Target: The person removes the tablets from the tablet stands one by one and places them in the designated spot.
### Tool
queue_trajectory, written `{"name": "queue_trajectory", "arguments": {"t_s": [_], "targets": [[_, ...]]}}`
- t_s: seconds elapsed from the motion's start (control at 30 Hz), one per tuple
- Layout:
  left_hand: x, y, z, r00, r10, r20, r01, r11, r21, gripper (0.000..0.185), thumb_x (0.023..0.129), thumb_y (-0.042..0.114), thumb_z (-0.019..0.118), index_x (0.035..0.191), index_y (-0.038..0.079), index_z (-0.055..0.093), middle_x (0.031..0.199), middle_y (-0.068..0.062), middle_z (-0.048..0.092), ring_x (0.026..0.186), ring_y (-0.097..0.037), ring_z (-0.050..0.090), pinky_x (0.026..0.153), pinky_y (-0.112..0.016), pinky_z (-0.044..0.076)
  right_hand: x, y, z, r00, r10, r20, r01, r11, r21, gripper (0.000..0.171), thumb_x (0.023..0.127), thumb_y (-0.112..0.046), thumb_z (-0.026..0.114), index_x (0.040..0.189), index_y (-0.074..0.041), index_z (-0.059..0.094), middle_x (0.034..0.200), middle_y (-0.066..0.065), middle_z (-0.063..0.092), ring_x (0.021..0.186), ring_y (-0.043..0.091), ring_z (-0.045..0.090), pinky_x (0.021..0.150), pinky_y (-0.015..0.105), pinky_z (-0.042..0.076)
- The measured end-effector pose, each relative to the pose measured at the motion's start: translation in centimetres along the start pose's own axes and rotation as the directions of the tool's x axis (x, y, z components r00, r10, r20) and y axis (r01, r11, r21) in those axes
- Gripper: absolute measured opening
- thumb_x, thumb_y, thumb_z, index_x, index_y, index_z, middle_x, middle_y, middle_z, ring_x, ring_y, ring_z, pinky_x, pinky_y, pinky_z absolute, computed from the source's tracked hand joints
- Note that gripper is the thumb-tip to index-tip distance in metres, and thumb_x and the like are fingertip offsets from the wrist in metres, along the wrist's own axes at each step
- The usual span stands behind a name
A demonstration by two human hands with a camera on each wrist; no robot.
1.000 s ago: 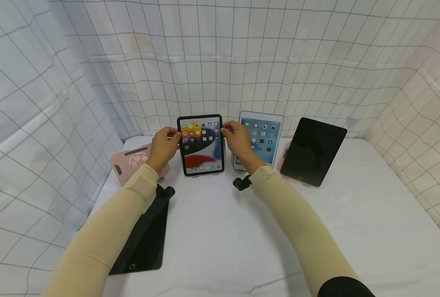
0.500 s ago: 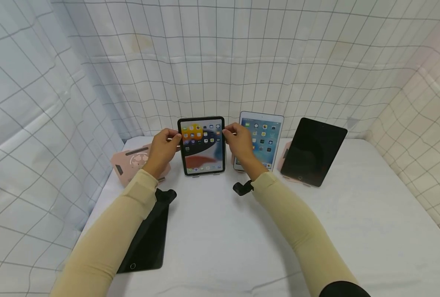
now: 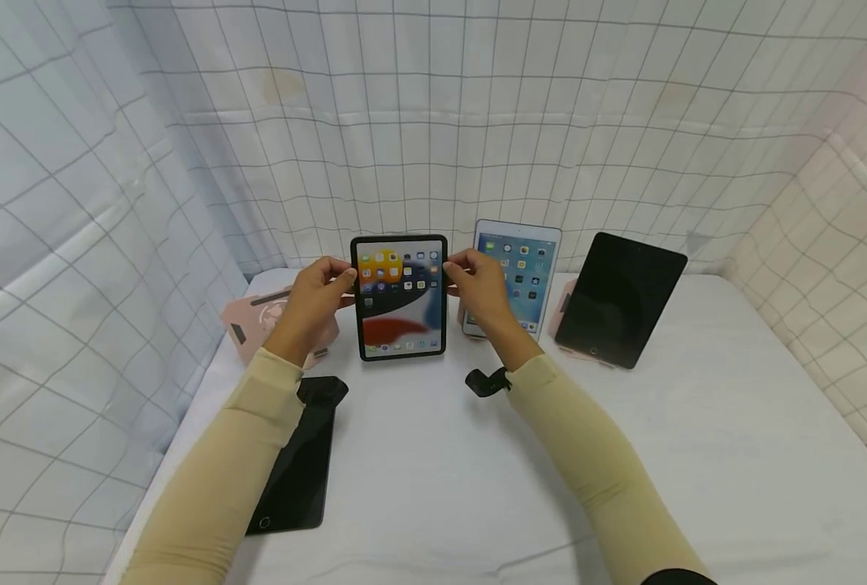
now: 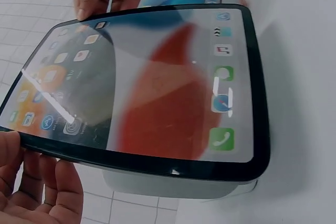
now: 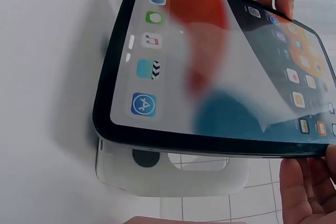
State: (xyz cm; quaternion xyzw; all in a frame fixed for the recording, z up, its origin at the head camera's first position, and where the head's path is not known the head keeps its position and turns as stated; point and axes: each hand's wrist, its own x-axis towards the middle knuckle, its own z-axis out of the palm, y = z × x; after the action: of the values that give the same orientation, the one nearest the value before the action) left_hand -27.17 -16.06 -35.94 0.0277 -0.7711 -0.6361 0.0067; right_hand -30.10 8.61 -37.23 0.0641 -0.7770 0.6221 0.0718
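The left hand point(image 3: 314, 299) and right hand point(image 3: 484, 289) pinch opposite edges of a glossy, round-cornered rectangular tablet point(image 3: 401, 299) before a smooth white stand point(image 5: 176, 183).

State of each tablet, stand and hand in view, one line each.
Black-framed tablet: screen on, app icons showing, held upright
Left hand: pinching its left edge
Right hand: pinching its right edge
White stand: behind that tablet, mostly hidden
White tablet: propped up, screen on
Right-hand dark tablet: propped up, screen dark
Front-left tablet: lying flat, screen dark
Left pink stand: tilted up, no tablet on it
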Motion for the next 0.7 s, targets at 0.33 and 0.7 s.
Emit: {"name": "queue_trajectory", "arguments": {"t_s": [0.33, 0.7], "targets": [[-1.7, -0.9, -0.9, 0.999, -0.029, 0.043, 0.029, 1.0, 0.007, 0.029, 0.104, 0.023, 0.054, 0.123, 0.0, 0.052, 0.116, -0.011, 0.054, 0.1, -0.022, 0.056, 0.094, -0.035, 0.052, -2.0, 0.3, 0.2, 0.997, 0.056, 0.051, -0.058, 0.998, 0.036, 0.014, 0.099, -0.014, 0.062, 0.106, -0.003, 0.066, 0.099, 0.012, 0.066, 0.088, 0.023, 0.068, 0.073, 0.031, 0.059], [-3.4, -0.9, -2.0, 0.994, -0.074, 0.081, 0.071, 0.997, 0.034, 0.026, 0.105, 0.019, 0.051, 0.121, 0.0, 0.05, 0.112, -0.013, 0.052, 0.093, -0.023, 0.054, 0.082, -0.025, 0.055, -3.3, 0.4, 0.5, 0.993, 0.063, 0.095, -0.071, 0.994, 0.08, 0.011, 0.1, -0.011, 0.06, 0.103, -0.002, 0.065, 0.098, 0.013, 0.065, 0.086, 0.024, 0.067, 0.075, 0.037, 0.059]]}}
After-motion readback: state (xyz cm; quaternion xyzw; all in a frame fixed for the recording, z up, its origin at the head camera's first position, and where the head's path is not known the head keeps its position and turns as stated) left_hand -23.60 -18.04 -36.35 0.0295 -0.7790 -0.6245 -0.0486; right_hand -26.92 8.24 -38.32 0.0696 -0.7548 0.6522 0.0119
